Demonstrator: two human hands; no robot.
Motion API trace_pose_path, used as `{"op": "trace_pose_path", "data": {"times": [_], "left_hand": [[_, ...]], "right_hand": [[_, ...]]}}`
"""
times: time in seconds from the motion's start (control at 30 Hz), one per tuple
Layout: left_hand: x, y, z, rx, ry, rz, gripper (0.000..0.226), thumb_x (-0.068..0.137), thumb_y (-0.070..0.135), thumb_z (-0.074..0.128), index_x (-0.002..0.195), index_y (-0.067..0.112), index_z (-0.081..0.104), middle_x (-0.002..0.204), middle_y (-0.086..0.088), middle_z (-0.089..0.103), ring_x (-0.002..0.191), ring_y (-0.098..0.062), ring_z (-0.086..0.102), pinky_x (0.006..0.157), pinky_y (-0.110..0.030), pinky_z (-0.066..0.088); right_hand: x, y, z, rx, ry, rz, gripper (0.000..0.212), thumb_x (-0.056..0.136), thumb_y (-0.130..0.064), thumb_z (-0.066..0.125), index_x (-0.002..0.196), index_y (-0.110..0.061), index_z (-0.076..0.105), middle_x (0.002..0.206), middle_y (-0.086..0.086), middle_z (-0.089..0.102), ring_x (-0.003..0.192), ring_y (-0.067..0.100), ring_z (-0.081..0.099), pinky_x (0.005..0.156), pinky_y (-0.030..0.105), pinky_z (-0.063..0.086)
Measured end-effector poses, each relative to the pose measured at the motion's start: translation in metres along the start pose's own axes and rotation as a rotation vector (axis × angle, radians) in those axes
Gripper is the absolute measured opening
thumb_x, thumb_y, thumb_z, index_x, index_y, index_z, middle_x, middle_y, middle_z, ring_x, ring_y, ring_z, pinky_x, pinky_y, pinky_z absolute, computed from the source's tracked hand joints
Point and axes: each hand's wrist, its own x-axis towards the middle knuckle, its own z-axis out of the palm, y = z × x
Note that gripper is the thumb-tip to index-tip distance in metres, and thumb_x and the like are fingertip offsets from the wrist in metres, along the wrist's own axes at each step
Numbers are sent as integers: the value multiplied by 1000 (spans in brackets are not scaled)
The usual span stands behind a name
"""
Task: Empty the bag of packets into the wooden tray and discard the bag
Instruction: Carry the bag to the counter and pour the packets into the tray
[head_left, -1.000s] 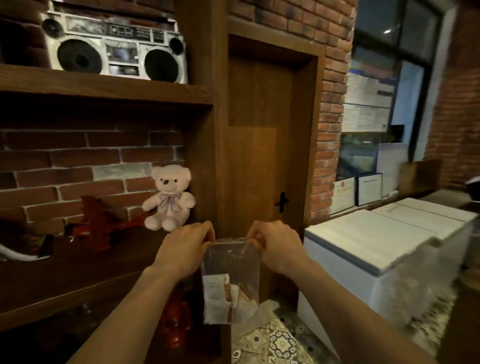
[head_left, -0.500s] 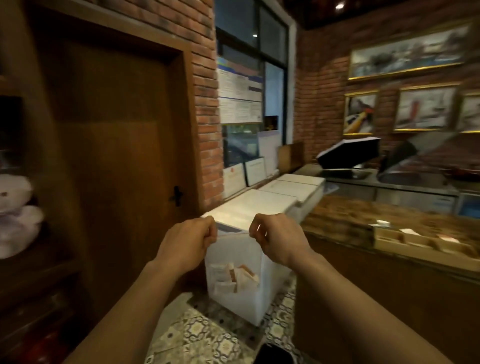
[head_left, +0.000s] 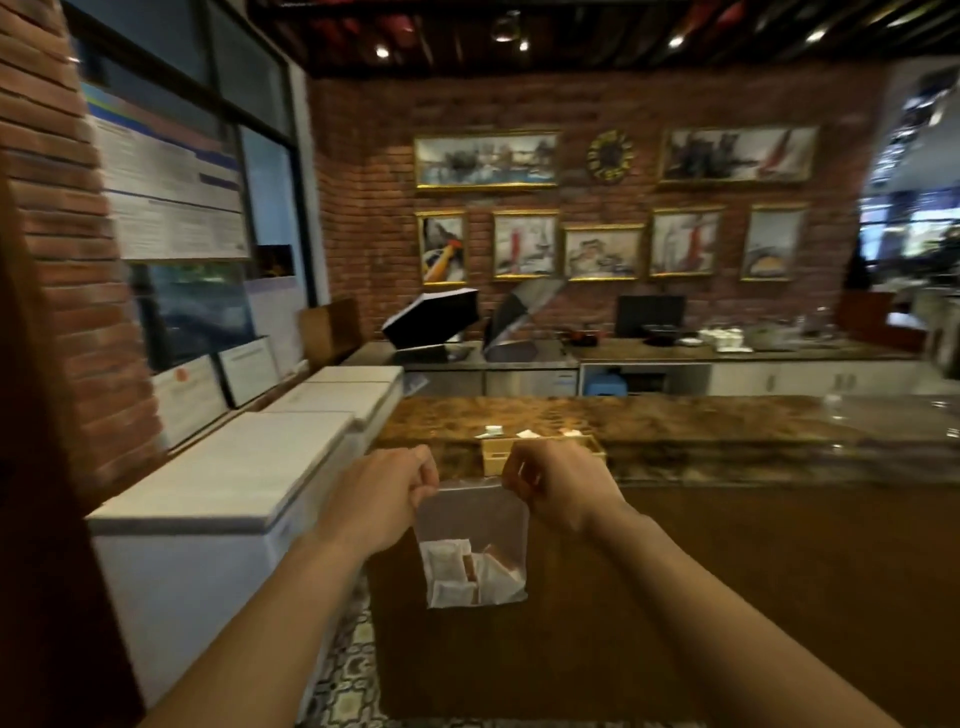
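A clear plastic bag (head_left: 470, 519) hangs in front of me with several white and brown packets (head_left: 470, 571) at its bottom. My left hand (head_left: 384, 493) pinches the bag's top left corner and my right hand (head_left: 558, 486) pinches the top right corner. Behind the hands, on the near edge of the brown marbled counter (head_left: 727, 431), stands the wooden tray (head_left: 496, 451), partly hidden by my right hand. A few white packets (head_left: 493, 429) lie on the counter just beyond the tray.
Two white chest freezers (head_left: 234, 467) line the left wall below framed certificates. The counter's dark front panel (head_left: 727, 597) is right ahead. A back counter (head_left: 675, 353) holds a monitor and dishes. Patterned tiles (head_left: 348, 665) cover the floor.
My view has swung right, from the shelf with the teddy bear and the door to the counter with the tray. Both hands keep hold of the bag's top corners.
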Motion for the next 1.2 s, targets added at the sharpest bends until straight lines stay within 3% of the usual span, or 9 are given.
{"op": "trace_pose_path", "data": {"times": [0.13,0.23,0.57,0.73,0.9,1.2], "left_hand": [[13,19,11,-94,-35,66,17,93,25,66,94,41,63,88,18,66,87,-3,61,81,-34,55],[17,27,17,-109,-38,91,17,94,27,66,107,36,70,101,16,70,95,-3,63,89,-33,55],[21,23,33,-106,-116,107,16,94,31,65,108,39,68,103,17,70,91,0,59,77,-22,43],[31,33,38,-98,-119,106,13,95,33,65,105,40,68,102,18,71,92,0,62,82,-25,51],[48,53,46,-80,-131,108,14,94,33,65,107,40,68,105,17,69,96,-3,63,87,-31,54],[80,90,79,-84,-143,79,16,94,29,66,108,37,69,103,15,70,96,-4,63,86,-30,54]], "right_hand": [[-14,19,-11,-25,19,75,19,90,-16,72,97,-33,67,96,-12,70,83,5,65,72,23,57],[-20,27,-11,-39,24,101,19,89,-19,73,99,-35,66,99,-13,70,86,3,65,74,22,57],[-28,36,-1,-52,35,130,12,91,-28,71,102,-32,67,104,-9,71,93,7,66,81,29,59],[-25,52,-6,-44,43,120,9,94,-29,67,103,-30,66,103,-10,69,89,4,62,74,21,53],[-19,76,-15,-38,58,119,9,93,-28,67,102,-30,67,100,-11,70,89,5,64,80,30,60],[-3,134,-14,-2,71,132,11,93,-24,67,103,-29,68,102,-9,71,92,7,66,81,30,59]]}}
